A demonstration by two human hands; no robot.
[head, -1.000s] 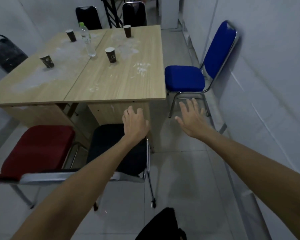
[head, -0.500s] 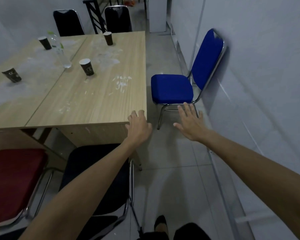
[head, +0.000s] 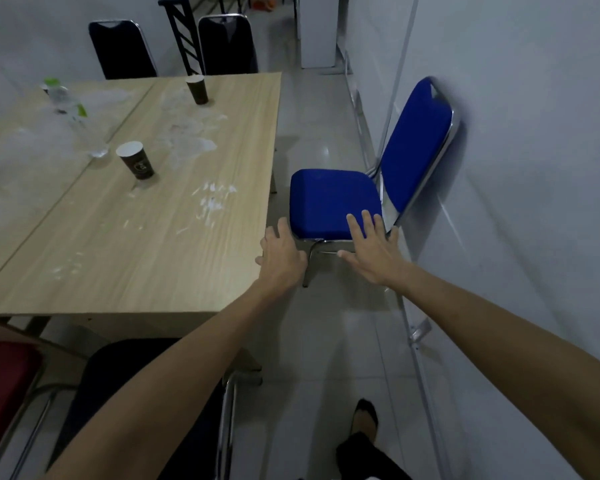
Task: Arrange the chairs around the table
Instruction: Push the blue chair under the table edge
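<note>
Since 0.5 s ago both hands have advanced to the blue chair (head: 333, 200), which stands against the right wall beside the worktop (head: 174, 216). The left hand (head: 284, 259) and right hand (head: 373, 252) hover at the seat's near edge, each grip spread wide, holding nothing. 2 black chairs sit at the far end.

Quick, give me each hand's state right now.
Left hand: open, fingers spread, holding nothing, by the blue chair seat.
Right hand: open, holding nothing, over the seat's front edge; contact cannot be told.
</note>
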